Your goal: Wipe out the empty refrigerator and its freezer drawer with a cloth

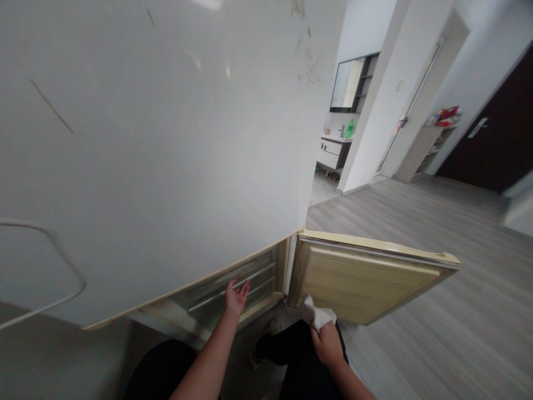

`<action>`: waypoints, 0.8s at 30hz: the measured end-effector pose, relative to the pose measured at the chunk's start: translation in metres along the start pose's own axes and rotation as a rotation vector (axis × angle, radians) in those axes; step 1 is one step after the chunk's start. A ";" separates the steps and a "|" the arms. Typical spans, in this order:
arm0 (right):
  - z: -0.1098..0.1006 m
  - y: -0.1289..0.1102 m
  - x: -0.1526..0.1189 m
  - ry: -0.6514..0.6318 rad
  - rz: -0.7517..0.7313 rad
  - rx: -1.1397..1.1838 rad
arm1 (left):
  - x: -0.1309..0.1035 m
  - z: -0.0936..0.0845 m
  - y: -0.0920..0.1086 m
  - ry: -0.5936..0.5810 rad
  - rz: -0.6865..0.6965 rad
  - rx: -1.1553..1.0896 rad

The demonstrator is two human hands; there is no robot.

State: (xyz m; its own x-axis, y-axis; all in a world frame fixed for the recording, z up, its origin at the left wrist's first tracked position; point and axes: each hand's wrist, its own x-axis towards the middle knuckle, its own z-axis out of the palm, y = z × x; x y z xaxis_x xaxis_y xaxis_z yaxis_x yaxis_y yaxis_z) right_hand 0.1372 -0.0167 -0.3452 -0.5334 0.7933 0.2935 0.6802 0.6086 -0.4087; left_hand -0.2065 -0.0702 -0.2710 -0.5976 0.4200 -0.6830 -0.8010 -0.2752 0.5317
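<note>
My left hand (pixel 237 296) reaches into the opening of the lower refrigerator compartment (pixel 266 272), palm turned up and fingers apart, holding nothing. Whether its fingertips touch anything inside, I cannot tell. Ridges or rails run along the compartment's inner wall. My right hand (pixel 327 343) is closed on a crumpled white cloth (pixel 320 315) in front of my knee. Just beyond the cloth, the yellowed refrigerator door (pixel 370 283) is swung wide to the right, its ribbed inner face and dark-stained gasket showing. The upper refrigerator door (pixel 187 139) fills the left side of the view, with brown marks on it.
A white cable (pixel 62 255) loops at the left. Grey wood-look floor (pixel 478 289) stretches to the right. Further back are a washbasin cabinet (pixel 333 153), a shelf unit (pixel 425 150) with items on top and a dark door (pixel 491 128). My legs are bent below.
</note>
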 end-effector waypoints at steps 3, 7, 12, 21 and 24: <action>-0.001 -0.001 0.001 0.006 -0.006 0.002 | 0.003 -0.001 -0.001 0.052 0.053 0.014; -0.006 -0.004 0.004 -0.018 -0.001 0.013 | 0.005 -0.004 -0.001 0.079 0.071 0.039; -0.008 -0.007 0.006 -0.036 -0.001 0.022 | -0.001 -0.017 -0.013 0.097 0.071 0.073; -0.005 -0.004 0.003 -0.017 0.019 0.030 | -0.043 -0.070 -0.061 0.119 -0.029 0.120; -0.008 -0.003 0.003 -0.049 0.028 -0.005 | -0.063 -0.095 -0.083 0.151 -0.082 0.134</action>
State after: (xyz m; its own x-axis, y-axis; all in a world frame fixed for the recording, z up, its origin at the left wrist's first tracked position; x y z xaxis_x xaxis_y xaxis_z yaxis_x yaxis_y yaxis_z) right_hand 0.1378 -0.0158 -0.3360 -0.5380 0.8083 0.2392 0.6975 0.5862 -0.4120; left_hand -0.1061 -0.1563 -0.3196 -0.5370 0.2993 -0.7887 -0.8415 -0.1240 0.5258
